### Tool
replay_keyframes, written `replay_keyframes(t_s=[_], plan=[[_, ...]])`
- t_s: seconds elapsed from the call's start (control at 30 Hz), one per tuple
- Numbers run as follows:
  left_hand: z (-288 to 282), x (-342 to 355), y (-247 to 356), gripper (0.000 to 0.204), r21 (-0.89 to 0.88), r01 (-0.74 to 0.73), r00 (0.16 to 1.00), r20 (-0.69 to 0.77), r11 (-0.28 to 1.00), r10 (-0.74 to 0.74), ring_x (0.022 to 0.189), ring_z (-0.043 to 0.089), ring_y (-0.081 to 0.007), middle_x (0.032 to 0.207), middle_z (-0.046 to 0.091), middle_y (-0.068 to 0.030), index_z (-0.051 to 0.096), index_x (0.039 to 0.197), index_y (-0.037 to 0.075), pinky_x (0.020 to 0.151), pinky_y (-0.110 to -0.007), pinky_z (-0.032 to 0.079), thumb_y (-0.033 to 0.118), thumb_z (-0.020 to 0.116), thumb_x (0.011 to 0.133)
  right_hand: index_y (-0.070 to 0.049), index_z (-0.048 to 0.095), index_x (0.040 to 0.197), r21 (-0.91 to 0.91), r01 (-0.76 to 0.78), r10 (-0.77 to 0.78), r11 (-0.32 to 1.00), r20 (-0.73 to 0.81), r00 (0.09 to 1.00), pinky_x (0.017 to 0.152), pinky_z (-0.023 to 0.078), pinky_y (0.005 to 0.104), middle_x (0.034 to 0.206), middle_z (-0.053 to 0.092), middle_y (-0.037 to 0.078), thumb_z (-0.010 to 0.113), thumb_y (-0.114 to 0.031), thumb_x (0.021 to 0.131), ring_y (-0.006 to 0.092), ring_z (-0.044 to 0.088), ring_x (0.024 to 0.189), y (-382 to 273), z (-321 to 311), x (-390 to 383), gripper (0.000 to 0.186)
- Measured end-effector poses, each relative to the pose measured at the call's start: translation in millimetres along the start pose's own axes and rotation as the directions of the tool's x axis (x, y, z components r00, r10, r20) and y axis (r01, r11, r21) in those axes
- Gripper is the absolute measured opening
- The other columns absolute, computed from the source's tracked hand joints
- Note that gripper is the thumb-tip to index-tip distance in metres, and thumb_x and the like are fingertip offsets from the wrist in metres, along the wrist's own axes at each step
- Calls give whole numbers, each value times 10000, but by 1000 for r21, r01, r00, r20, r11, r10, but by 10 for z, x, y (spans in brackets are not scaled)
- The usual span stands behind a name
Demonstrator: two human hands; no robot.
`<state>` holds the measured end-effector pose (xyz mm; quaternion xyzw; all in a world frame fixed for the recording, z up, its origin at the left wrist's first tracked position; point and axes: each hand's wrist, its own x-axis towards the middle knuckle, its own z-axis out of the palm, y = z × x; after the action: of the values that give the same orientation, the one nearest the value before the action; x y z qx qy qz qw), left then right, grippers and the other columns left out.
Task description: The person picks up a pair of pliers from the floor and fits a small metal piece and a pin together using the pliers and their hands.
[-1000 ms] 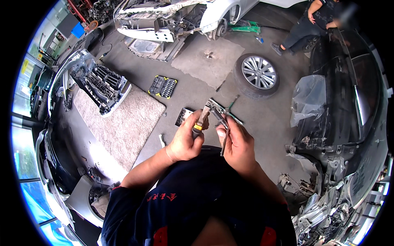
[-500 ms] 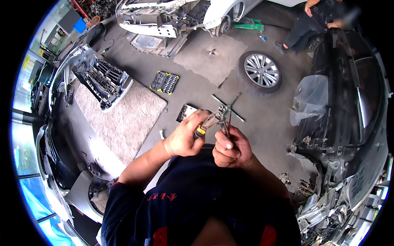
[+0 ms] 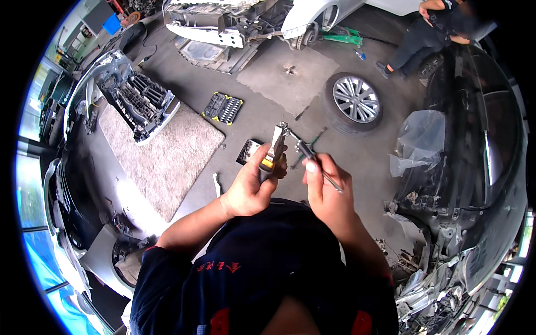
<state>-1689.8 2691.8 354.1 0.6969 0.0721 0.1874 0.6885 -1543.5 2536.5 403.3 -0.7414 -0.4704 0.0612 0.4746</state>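
My left hand (image 3: 251,187) is closed round the yellow-and-black handles of a pair of pliers (image 3: 276,144), whose jaws point away from me. At the jaws' tip is the thin metal end of a slim dark rod-shaped piece (image 3: 305,148); whether they grip it I cannot tell. My right hand (image 3: 333,195) pinches this piece by its thicker black part, and a shiny shaft sticks out below the fingers. Behind it, a dark green cross-shaped wrench (image 3: 316,139) lies on the floor, partly hidden. A small open box of dark bits (image 3: 243,152) sits beyond my left hand.
An open socket set (image 3: 223,108) and a wheel (image 3: 355,99) lie on the floor ahead. Left, a car front-end part (image 3: 142,106) rests on a beige rug (image 3: 167,167). A dark car body (image 3: 469,128) stands right, with a person (image 3: 419,42) beyond. A partly stripped white car (image 3: 223,33) is ahead.
The pliers have swung more upright, their jaws now farther from me. My right hand has moved right, and the rod-shaped piece now slants up toward the jaws.
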Motion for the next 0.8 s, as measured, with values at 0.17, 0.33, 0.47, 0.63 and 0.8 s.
replay_keyframes(t_s=[0.17, 0.33, 0.47, 0.63, 0.8], plan=[[71, 30, 85, 645, 44, -7, 1000, -3, 999, 7, 1051, 597, -211, 1131, 591, -98, 408, 1504, -24, 1001, -355, 492, -113, 474, 869, -44, 617, 987, -218, 137, -145, 966, -24, 989, 574, 520, 455, 730, 650, 135, 656, -206, 1058, 358, 649, 634, -39, -24, 199, 181], [124, 33, 132, 661, 34, 7, 998, -60, 999, -5, 1039, 609, -225, 1116, 599, -100, 409, 1511, -17, 995, -355, 497, -104, 482, 860, -50, 627, 1018, -268, 206, -227, 941, -49, 973, 583, 527, 460, 769, 656, 124, 677, -219, 1042, 344, 663, 671, -68, 8, 232, 179], [135, 17, 98, 678, 214, -75, 984, -140, 974, 106, 1053, 626, -272, 1127, 611, -144, 419, 1502, -23, 986, -378, 506, -83, 513, 833, -44, 635, 1075, -424, 287, -362, 859, -105, 926, 589, 529, 456, 798, 656, 114, 689, -223, 1030, 341, 661, 686, -137, 18, 296, 192], [88, -10, 20, 706, 405, -99, 973, -152, 909, 174, 1067, 635, -393, 1158, 608, -239, 427, 1480, -55, 976, -426, 519, -57, 551, 784, -54, 636, 1034, -465, 340, -439, 818, -121, 891, 585, 510, 465, 765, 631, 117, 657, -239, 1049, 348, 630, 654, -76, 27, 335, 187], [15, -61, -17, 711, 465, -148, 971, -100, 873, 217, 1066, 621, -451, 1186, 587, -280, 436, 1454, -89, 962, -458, 520, -59, 569, 756, -68, 560, 829, -200, 260, -254, 945, 55, 966, 564, 479, 476, 667, 570, 129, 591, -265, 1084, 366, 592, 610, -68, -69, 308, 324]])
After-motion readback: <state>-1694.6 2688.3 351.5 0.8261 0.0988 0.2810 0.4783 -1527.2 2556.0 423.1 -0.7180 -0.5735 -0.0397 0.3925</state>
